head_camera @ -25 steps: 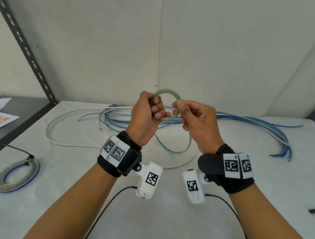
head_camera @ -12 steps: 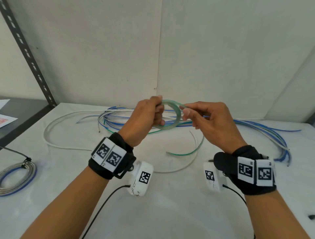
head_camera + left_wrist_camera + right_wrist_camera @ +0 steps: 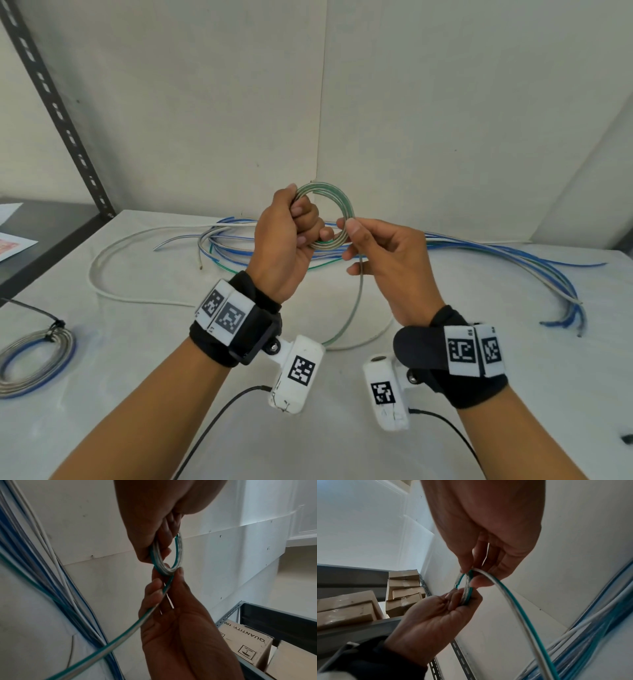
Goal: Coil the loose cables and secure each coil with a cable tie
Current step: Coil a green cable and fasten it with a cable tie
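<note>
1. Green-striped coil (image 3: 323, 214) — a small ring of several turns of clear cable with a green stripe, held up in the air above the counter (image 3: 137, 359), between the two hands and roughly upright.
2. Left hand (image 3: 286, 245) — fingers curled round the left side of the coil, gripping the turns together.
3. Right hand (image 3: 387, 260) — thumb and forefinger pinch the coil's right edge; the free run of the same cable passes down through this hand.
4. Cable tail (image 3: 352, 311) — hangs from the right hand to the counter and curves away beneath the wrists; its far end is hidden behind the left wrist camera, so where it stops cannot be told.
5. Loose cables (image 3: 513, 257) — a bundle of blue-striped, clear and white lengths lying across the back of the counter, their ends fanned out at the far right.
6. White cable (image 3: 102, 274) — one wide loop on the counter, left of the bundle.
7. Finished coil (image 3: 34, 366) — blue-and-clear, flat on the counter at the left edge, bound by a black cable tie (image 3: 54, 329) — well apart from the hands.
8. Cardboard boxes (image 3: 359, 608) — stacked on a grey metal shelf, seen in both wrist views.
</note>
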`<state>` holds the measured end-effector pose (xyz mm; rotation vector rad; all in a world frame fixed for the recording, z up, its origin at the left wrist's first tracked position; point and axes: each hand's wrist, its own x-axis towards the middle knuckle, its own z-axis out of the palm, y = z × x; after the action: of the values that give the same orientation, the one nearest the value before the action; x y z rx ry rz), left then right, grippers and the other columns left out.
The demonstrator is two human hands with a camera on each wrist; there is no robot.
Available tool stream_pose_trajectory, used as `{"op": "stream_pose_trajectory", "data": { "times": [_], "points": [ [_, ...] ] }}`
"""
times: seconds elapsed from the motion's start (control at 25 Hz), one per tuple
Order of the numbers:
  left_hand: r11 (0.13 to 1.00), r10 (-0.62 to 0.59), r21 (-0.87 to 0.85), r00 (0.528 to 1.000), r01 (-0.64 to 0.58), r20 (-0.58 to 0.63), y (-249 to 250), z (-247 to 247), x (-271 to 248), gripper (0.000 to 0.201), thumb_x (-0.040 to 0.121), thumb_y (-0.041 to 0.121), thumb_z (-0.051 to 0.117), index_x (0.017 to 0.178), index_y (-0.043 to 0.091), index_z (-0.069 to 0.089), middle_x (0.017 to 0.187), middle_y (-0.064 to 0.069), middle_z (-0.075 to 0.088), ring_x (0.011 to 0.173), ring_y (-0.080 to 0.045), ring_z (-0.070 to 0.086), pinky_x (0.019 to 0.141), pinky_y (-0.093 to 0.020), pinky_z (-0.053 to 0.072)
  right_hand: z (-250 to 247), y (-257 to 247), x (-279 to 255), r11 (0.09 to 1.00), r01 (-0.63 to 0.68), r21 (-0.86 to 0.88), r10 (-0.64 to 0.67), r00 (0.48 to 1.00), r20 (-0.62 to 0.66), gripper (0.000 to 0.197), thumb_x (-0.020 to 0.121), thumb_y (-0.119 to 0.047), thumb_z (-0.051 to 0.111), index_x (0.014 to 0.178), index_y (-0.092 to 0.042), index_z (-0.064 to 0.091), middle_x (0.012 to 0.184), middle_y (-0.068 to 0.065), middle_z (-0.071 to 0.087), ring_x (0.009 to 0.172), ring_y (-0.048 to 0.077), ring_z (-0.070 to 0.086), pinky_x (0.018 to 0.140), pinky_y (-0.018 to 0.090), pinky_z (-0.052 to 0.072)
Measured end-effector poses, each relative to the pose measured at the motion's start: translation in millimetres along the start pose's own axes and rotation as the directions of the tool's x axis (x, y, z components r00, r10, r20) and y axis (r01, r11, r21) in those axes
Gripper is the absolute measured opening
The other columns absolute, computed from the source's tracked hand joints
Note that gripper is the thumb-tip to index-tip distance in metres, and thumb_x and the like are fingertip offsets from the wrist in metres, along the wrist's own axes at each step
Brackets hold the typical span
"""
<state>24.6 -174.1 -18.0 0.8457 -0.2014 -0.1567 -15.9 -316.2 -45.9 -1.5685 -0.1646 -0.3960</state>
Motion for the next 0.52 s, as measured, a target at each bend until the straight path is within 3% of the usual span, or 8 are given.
{"op": "stream_pose_trajectory", "data": {
  "times": [0.24,0.36,0.44,0.52],
  "points": [
    [0.997,0.019,0.079,1.0,-0.017,-0.024,-9.2,2.8,-2.4,0.046,0.109,0.031,0.028,0.066,0.018,0.035,0.053,0.004,0.02,0.046,-0.013,0.019,0.061,-0.029,0.042,-5.8,-1.2,3.9,0.993,0.066,-0.102,-0.072,0.996,-0.058,0.019,0.092,-0.024,0.072,0.101,-0.01,0.079,0.06,-0.008,0.062,0.056,0.011,0.049,0.052,0.027,0.044],
    [0.971,-0.002,0.24,1.0,-0.002,0.015,-3.7,3.6,-3.0,0.045,0.109,0.037,0.033,0.084,0.009,0.058,0.06,-0.003,0.045,0.055,-0.018,0.048,0.071,-0.034,0.055,-21.4,-9.7,9.9,0.978,0.115,-0.176,-0.124,0.992,-0.039,0.017,0.092,-0.022,0.072,0.099,-0.008,0.079,0.059,-0.012,0.063,0.054,0.005,0.049,0.054,0.023,0.042],
    [0.864,0.055,0.494,0.993,-0.098,0.101,4.5,-2.9,-2.3,0.038,0.106,0.038,0.045,0.109,0.007,0.066,0.079,-0.009,0.065,0.074,-0.024,0.066,0.084,-0.043,0.06,-35.6,-15.7,12.6,0.934,0.159,-0.321,-0.151,0.987,0.052,0.013,0.092,-0.022,0.072,0.095,-0.012,0.08,0.064,-0.015,0.067,0.058,0.002,0.051,0.058,0.019,0.043],
    [0.635,0.041,0.735,0.961,-0.236,0.273,14.0,-13.4,-2.6,0.026,0.098,0.029,0.064,0.112,0.009,0.072,0.091,-0.011,0.075,0.084,-0.027,0.072,0.089,-0.048,0.059,-45.6,-19.3,13.0,0.859,0.189,-0.476,-0.133,0.98,0.151,0.009,0.09,-0.024,0.074,0.091,-0.018,0.08,0.067,-0.016,0.069,0.061,0.002,0.054,0.061,0.016,0.044]
  ]
}}
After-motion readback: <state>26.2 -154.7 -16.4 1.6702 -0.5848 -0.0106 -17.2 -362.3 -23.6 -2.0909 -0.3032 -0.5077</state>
